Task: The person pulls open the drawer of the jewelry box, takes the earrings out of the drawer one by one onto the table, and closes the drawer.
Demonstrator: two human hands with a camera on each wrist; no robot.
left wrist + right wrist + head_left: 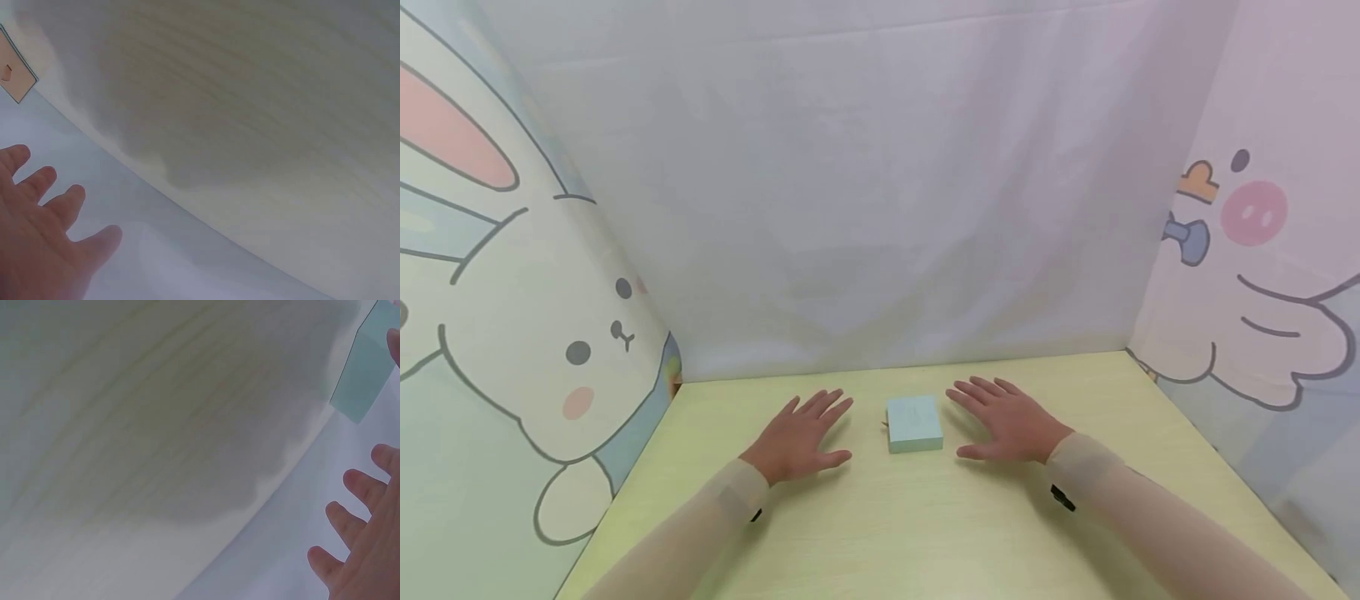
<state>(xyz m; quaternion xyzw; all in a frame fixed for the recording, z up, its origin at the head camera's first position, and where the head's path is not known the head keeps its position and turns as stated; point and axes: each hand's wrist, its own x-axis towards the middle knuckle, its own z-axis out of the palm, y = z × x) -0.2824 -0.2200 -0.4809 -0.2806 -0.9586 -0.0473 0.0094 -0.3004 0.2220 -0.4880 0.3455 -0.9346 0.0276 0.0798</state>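
A small square pale-teal box lies on the table between the two hands, with a tiny brown tab at its left side. My left hand is to the left of it, fingers spread and palm down, holding nothing. On the other side, my right hand is spread in the same way, apart from the box, and holds nothing. In the left wrist view, the box's brownish side shows a small cut-out beyond the fingertips. The right wrist view catches a plain teal side past the fingers.
The pale wood-look table ends at a white cloth hung along the back. Cloth walls stand at both sides, one printed with a rabbit, the other with a white cartoon animal. The hands cast shadows on the tabletop.
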